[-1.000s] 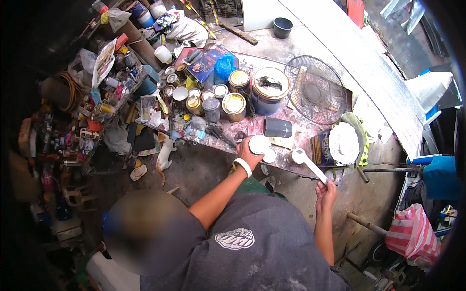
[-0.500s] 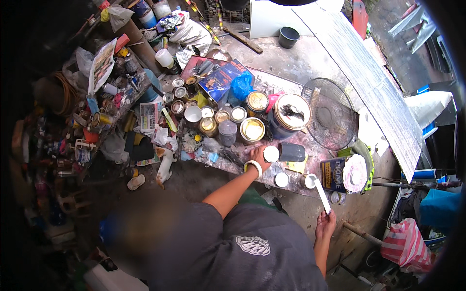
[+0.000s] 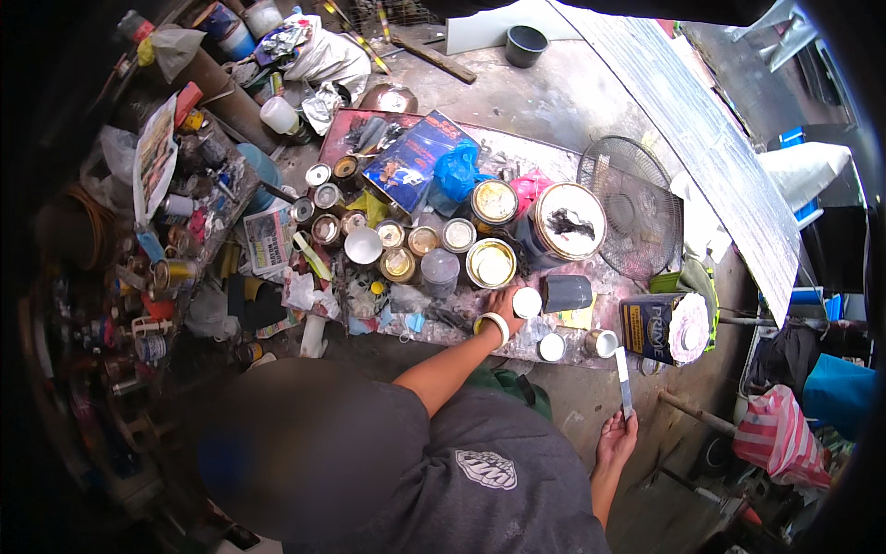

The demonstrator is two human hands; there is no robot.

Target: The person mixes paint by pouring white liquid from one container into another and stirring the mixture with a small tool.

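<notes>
My left hand point(image 3: 503, 303) reaches over the cluttered work table. Its fingers are closed round a small container with a white round top point(image 3: 527, 303). Off the table's near right edge, my right hand point(image 3: 617, 436) grips the lower end of a flat white-and-grey stick point(image 3: 624, 383). The stick points upward, its tip close beside a small open can point(image 3: 602, 343). Left of that can is a white round lid or cup point(image 3: 551, 347). A dark grey container point(image 3: 566, 294) lies just beyond my left hand.
Several paint cans point(image 3: 491, 264) crowd the table, with a large pail point(image 3: 568, 222) behind them. A fan guard point(image 3: 630, 208) lies to the right. A rectangular tin point(image 3: 646, 323) with a whitish crusted top stands at the right end. Clutter fills a second bench point(image 3: 198, 212) at left.
The stick has tilted more upright and its tip has drawn away from the small can's rim. My left hand keeps its hold. The whole view has shifted slightly.
</notes>
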